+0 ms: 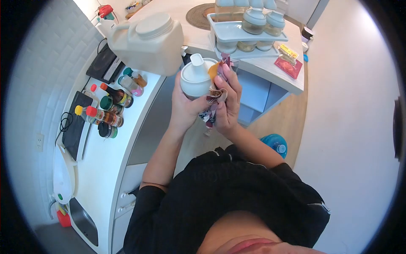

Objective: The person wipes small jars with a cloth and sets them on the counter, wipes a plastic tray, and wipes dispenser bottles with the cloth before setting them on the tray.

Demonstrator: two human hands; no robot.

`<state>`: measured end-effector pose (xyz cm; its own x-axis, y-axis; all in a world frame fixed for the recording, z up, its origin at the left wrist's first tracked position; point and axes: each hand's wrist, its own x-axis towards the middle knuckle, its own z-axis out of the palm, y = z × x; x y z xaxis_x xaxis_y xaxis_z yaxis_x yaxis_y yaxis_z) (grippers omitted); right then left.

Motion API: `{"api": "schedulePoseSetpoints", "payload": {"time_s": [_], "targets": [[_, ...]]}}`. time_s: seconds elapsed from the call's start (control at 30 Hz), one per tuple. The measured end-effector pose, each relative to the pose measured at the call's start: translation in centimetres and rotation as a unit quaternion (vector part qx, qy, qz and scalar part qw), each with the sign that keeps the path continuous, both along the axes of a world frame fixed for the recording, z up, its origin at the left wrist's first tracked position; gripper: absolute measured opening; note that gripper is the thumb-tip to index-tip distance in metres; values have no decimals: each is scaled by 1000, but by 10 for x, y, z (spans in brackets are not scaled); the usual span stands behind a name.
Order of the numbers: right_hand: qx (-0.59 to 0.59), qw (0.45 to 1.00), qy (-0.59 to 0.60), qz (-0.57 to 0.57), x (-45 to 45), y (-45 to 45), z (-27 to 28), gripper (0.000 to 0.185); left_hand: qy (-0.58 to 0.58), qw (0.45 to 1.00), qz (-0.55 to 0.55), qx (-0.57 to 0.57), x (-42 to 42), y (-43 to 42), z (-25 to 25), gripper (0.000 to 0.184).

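My left hand [182, 101] is wrapped round a white-lidded condiment jar [195, 80], thumb across its front. The jar is held upright, and a white handle stands up from the lid. With bent fingers my right hand [229, 101] grips a crumpled multicoloured cloth [216, 95] and presses it to the jar's right side. Loose ends of the cloth stick up above the fingers and hang below them. Both hands hide much of the jar's lower body.
A large cream jug [158, 44] stands at the counter corner. Several sauce and spice bottles [111, 117] line the left counter [105, 161]. A white two-tier rack [226, 34] holds similar jars. Red packets [289, 67] lie at the right; a blue water bottle [275, 144] stands on the floor.
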<state>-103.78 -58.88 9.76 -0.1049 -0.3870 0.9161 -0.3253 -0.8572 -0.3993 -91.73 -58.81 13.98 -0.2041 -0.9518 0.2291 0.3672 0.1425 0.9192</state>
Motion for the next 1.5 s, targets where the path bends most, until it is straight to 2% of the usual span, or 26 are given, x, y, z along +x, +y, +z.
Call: {"api": "schedulePoseSetpoints", "payload": {"time_s": [0.03,0.1,0.13,0.17,0.2,0.23,0.3,0.33,0.37,0.4,0.5,0.53,0.67,0.73,0.77,0.8,0.87,0.97,1.03,1.1,1.17,1.23,1.37,1.4,1.47,1.5], "targets": [[-2,1000,-1,-2,-1,1,0,49,-1,1000,-2,-2,-1,1,1,95],[101,960,-181,188,-4,1,2,49,-31,997,-15,-64,-3,2,3,99],[99,960,-182,187,-7,2,4,49,-33,997,-17,-65,-4,1,5,99],[201,876,-308,313,-9,4,8,50,-27,996,-49,-68,-4,0,7,100],[292,748,-418,424,-11,6,13,51,-22,994,-80,-71,-3,-4,10,101],[291,748,-419,424,-13,8,18,51,-23,994,-82,-71,3,-17,2,101],[339,672,-460,471,-17,11,26,52,-105,983,-44,-147,12,-36,-12,100],[316,675,-484,458,-15,3,9,48,-132,975,-31,-173,9,-36,-6,100],[313,675,-485,459,-16,0,4,48,-102,987,9,-124,3,-28,-3,100],[240,826,-386,334,-15,-1,5,47,-72,994,49,-72,-7,-17,2,99],[105,974,-181,90,-17,2,12,44,-58,981,85,-164,-35,5,-6,95],[55,994,-90,-13,-17,5,15,43,-74,988,78,-115,-31,8,-3,97],[65,988,-134,43,-16,10,31,41,-47,995,27,-89,-23,6,13,98],[168,913,-266,261,-23,12,31,40,-21,996,-51,-77,-17,4,13,101],[168,912,-267,261,-32,9,33,40,-22,996,-51,-77,-15,4,15,101],[267,908,-200,255,-45,1,37,41,0,993,-90,-74,-15,6,20,100],[305,735,-353,493,-49,-1,46,41,21,989,-132,-70,-18,9,21,99],[367,700,-392,471,-57,-19,25,38,34,989,-137,-51,-33,9,16,98],[369,713,-386,455,-53,-21,24,38,92,993,-73,-27,-42,5,2,97],[405,658,-476,419,-47,-13,27,42,112,992,-57,-20,-46,2,-8,97],[392,659,-466,443,-40,-25,0,48,134,990,-38,-14,-52,-2,-15,97],[423,605,-538,407,-30,1,36,52,105,989,47,-90,-59,-6,-21,96],[432,535,-570,449,-29,3,14,58,35,983,89,-159,-64,-11,-23,96],[432,536,-572,446,-32,9,8,58,-9,978,98,-182,-61,-13,-27,96],[369,488,-546,572,-41,15,-1,60,-51,972,102,-207,-61,-16,-32,96],[367,491,-548,569,-44,14,0,60,-61,968,135,-202,-62,-11,-30,98]]}}
